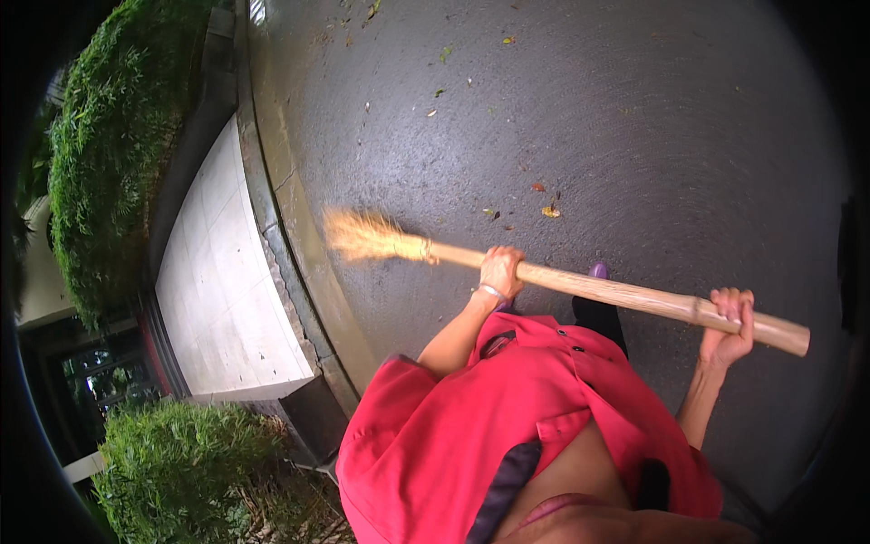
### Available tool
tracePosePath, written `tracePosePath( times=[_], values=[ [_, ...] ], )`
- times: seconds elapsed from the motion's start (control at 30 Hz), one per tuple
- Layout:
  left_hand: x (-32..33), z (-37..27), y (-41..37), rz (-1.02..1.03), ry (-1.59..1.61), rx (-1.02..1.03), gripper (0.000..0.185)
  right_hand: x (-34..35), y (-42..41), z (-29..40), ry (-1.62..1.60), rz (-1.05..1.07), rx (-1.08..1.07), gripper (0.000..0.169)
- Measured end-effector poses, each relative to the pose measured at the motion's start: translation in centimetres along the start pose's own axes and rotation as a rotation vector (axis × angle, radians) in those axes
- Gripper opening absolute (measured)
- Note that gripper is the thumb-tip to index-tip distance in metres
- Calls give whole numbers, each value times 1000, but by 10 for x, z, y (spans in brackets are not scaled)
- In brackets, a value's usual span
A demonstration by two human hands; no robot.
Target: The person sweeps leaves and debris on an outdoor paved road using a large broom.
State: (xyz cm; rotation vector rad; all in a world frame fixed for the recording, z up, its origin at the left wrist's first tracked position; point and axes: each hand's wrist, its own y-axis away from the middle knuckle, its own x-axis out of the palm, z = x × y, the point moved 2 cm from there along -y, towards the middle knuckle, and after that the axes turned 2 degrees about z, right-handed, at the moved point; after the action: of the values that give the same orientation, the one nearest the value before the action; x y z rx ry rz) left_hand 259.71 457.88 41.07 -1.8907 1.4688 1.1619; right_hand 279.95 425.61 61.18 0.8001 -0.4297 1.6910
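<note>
A broom with a thick bamboo handle (612,288) and a bound head of straw-coloured bristles (370,236) is held across the front of my body. The bristles point left, towards the kerb, and look slightly blurred. My left hand (501,272), with a bracelet at the wrist, grips the handle's thinner part not far from the binding. Near the thick butt end, my right hand (728,326) is wrapped around the pole. Whether the bristles touch the ground, I cannot tell.
Dark wet asphalt (666,170) carries scattered fallen leaves, among them a yellow leaf (551,212). A stone kerb (299,292) curves along the left, beside a pale tiled ramp or landing (217,272). Green shrubs (102,156) and a lower bush (177,455) flank it. A purple shoe tip (598,270) shows below the handle.
</note>
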Motion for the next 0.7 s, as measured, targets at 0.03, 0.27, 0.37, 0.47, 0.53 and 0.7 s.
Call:
tracePosePath(
  times=[0.03, 0.27, 0.37, 0.47, 0.53, 0.7],
  values=[
    [15, 10, 14, 33, 40, -37, 31, 10, -9, -10, 33, 53, 51, 17],
    [30, -11, 68, -61, 62, -442, 33, 43, -87, -37, 69, 403, 313, 18],
    [33, -46, 68, -202, 89, -573, 28, 49, -128, -45, 76, 395, 487, 14],
    [39, -79, 58, -228, 194, -833, 29, 79, -168, -59, 79, 494, 596, 13],
    [50, -87, 48, -248, 253, -971, 33, 108, -194, -74, 102, 574, 633, 13],
    [53, -118, -8, -383, 418, -1121, 40, 170, -243, -95, 111, 770, 668, 13]
  ],
)
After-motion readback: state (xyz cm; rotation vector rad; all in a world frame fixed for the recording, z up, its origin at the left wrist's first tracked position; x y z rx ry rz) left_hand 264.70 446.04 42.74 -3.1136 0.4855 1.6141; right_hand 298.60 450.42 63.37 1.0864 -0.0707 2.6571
